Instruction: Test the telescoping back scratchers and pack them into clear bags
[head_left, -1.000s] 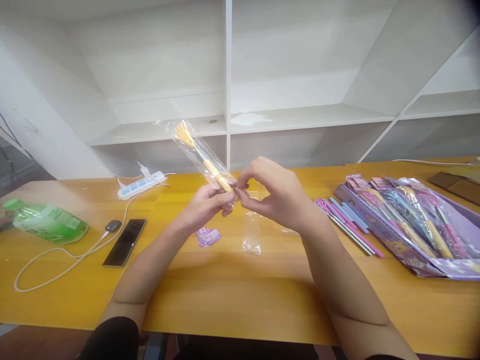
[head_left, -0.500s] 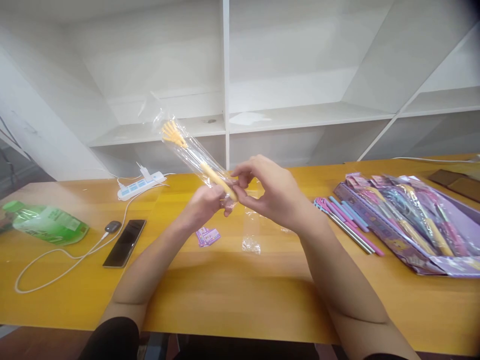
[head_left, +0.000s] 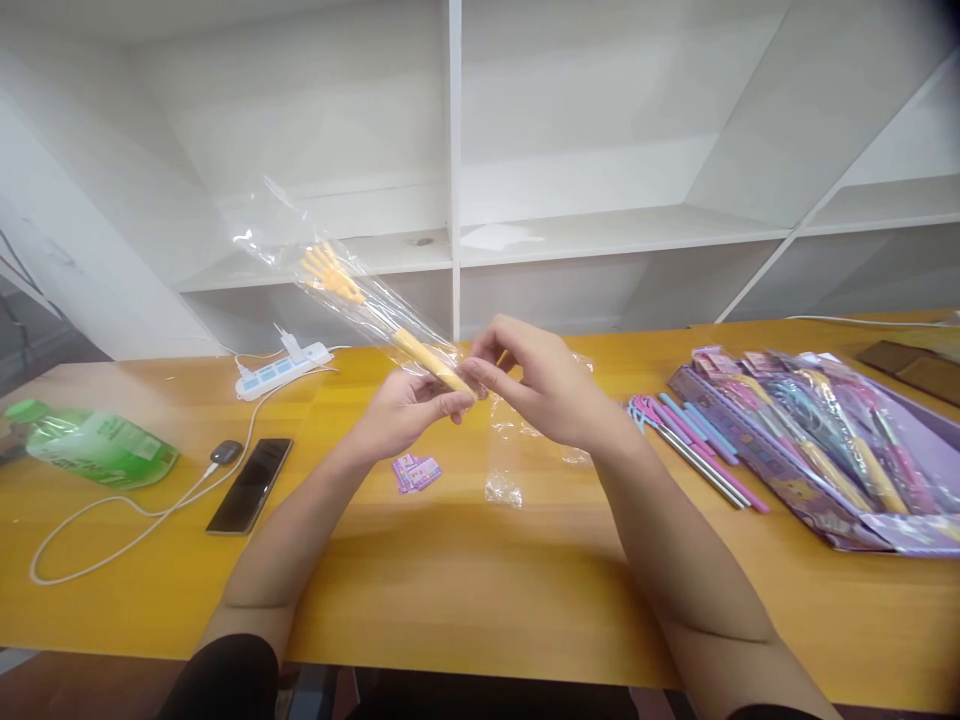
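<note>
Low down, the left hand (head_left: 401, 412) holds the yellow stick (head_left: 418, 352) and the right hand (head_left: 544, 385) pinches its clear bag (head_left: 386, 298); the stick points up-left.

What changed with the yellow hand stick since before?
The yellow hand stick, inside its clear bag, has swung left and leans flatter. The left hand and right hand stay at its handle end. The phone, green bottle and purple box haven't moved.

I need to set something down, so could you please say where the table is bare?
Bare: table between the forearms, nearer than the purple cards and clear wrapper; also front left, nearer than the phone and white cable. Crowded: the right side, around rods and box.
</note>
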